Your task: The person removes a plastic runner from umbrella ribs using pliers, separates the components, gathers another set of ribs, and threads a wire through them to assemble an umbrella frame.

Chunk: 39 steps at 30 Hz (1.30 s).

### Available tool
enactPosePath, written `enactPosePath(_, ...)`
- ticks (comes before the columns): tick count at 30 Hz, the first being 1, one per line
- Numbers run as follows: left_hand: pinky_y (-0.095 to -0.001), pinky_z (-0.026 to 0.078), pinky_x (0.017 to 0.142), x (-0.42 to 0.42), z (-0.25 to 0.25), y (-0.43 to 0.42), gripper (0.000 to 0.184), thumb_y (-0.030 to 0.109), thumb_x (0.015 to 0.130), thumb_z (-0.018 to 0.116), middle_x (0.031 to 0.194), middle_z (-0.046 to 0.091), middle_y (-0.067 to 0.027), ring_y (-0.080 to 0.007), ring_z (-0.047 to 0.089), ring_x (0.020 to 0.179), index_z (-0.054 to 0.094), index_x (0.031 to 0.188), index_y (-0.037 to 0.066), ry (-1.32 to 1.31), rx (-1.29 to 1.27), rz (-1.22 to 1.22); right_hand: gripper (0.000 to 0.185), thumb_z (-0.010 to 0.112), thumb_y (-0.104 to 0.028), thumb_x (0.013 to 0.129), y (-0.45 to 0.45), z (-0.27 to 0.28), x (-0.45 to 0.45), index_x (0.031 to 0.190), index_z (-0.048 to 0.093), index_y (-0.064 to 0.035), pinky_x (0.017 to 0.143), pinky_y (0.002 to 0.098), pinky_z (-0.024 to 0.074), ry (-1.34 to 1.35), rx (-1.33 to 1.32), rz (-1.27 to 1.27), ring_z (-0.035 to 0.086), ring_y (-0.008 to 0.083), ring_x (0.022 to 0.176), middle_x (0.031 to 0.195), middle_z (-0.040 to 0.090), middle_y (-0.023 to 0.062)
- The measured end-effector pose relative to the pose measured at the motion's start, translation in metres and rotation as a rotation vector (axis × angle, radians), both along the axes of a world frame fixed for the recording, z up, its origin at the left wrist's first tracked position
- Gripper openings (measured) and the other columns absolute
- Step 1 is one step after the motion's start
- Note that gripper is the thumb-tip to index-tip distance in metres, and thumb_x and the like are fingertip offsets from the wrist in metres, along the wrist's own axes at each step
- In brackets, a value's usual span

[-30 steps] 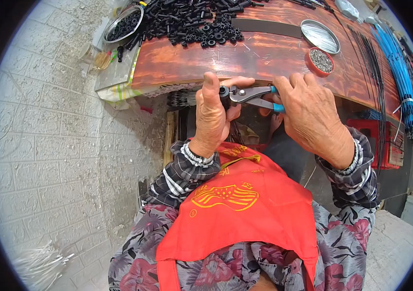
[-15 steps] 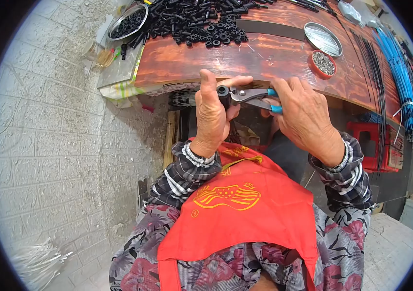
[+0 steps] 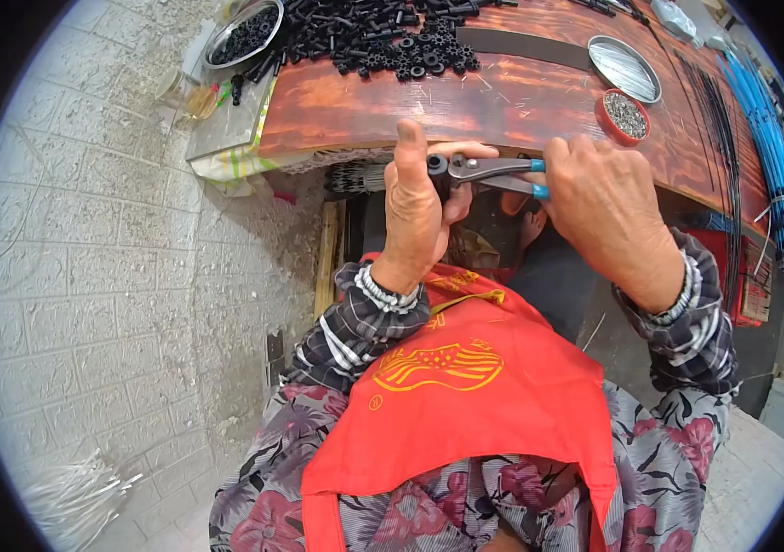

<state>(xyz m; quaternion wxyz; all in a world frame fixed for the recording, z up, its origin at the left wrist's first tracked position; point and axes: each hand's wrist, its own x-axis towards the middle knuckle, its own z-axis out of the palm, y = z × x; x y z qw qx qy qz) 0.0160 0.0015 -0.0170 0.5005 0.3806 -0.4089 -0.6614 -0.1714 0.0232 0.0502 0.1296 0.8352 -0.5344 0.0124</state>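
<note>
Left fingers (image 3: 412, 155) grip tube (image 3: 438, 167) | right fingers (image 3: 559, 166) close around pliers (image 3: 493, 168) (nose against tube) | bowl (image 3: 626, 141) beyond right fingers

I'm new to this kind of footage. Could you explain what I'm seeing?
There is no machine here: these are a person's bare hands, seen by a camera worn on the head, looking forward and down. The left hand holds a black, hollow-ended part. The right hand grips blue-handled pliers, their jaws up against or very near that part; I can't tell which. On the wooden table lie a pile of black parts and a red dish of small greyish bits, with blue rods at the far right.
</note>
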Motion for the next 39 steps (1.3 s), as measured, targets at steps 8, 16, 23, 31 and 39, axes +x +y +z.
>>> enactPosePath(8, -0.0222, 0.027, 0.042, 0.000, -0.001, -0.018, 0.086, 0.075, 0.091, 0.032, 0.049, 0.045, 0.0022, -0.0061, 0.034, 0.042, 0.068, 0.099, -0.002, 0.235, 0.068, 0.069, 0.030, 0.071, -0.030, 0.078, -0.013, -0.032, 0.016, 0.085, 0.057, -0.0050, 0.058, 0.0404, 0.0494, -0.213, -0.035, -0.114, 0.066, 0.0295, 0.071, 0.079, 0.064, 0.0127)
enactPosePath(16, -0.0264, 0.023, 0.043, 0.043, 0.019, -0.032, 0.092, 0.081, 0.085, 0.031, 0.046, 0.032, 0.0041, -0.0082, 0.026, 0.042, 0.065, 0.110, 0.000, 0.334, -0.106, 0.100, 0.043, 0.066, -0.046, 0.084, -0.061, -0.039, -0.028, 0.098, 0.060, -0.0052, 0.068, 0.0483, 0.0497, -0.327, 0.174, -0.535, 0.066, 0.0376, 0.085, 0.094, 0.069, 0.0182)
enactPosePath(23, -0.0279, 0.021, 0.053, 0.197, 0.105, -0.017, 0.093, 0.082, 0.071, 0.054, 0.057, 0.031, 0.0070, -0.0092, 0.023, 0.053, 0.064, 0.116, 0.002, 0.481, -0.545, -0.051, 0.050, 0.060, -0.050, 0.088, -0.091, -0.071, -0.055, 0.115, 0.062, -0.0078, 0.083, 0.0490, 0.0478, -0.243, 0.029, -0.595, 0.063, 0.0370, 0.101, 0.102, 0.067, 0.0204)
enactPosePath(31, -0.0292, 0.024, 0.057, 0.284, 0.145, 0.062, 0.074, 0.062, 0.076, 0.071, 0.068, 0.039, 0.0022, -0.0099, 0.028, 0.059, 0.063, 0.113, -0.002, 0.326, -0.686, 0.292, 0.046, 0.061, -0.043, 0.091, -0.078, -0.094, -0.063, 0.121, 0.062, -0.0086, 0.081, 0.0444, 0.0504, -0.089, -0.259, -0.407, 0.065, 0.0350, 0.096, 0.107, 0.067, 0.0170)
enactPosePath(39, -0.0255, 0.033, 0.046, 0.240, -0.042, 0.005, 0.036, 0.040, 0.092, 0.066, 0.060, 0.048, 0.0046, -0.0078, 0.041, 0.049, 0.067, 0.084, 0.005, -0.531, -0.078, 0.717, 0.021, 0.064, -0.011, 0.092, -0.018, -0.081, -0.025, 0.112, 0.068, -0.0057, 0.071, 0.0257, 0.0488, -0.772, -0.462, -0.152, 0.062, 0.0155, 0.082, 0.094, 0.066, 0.0077)
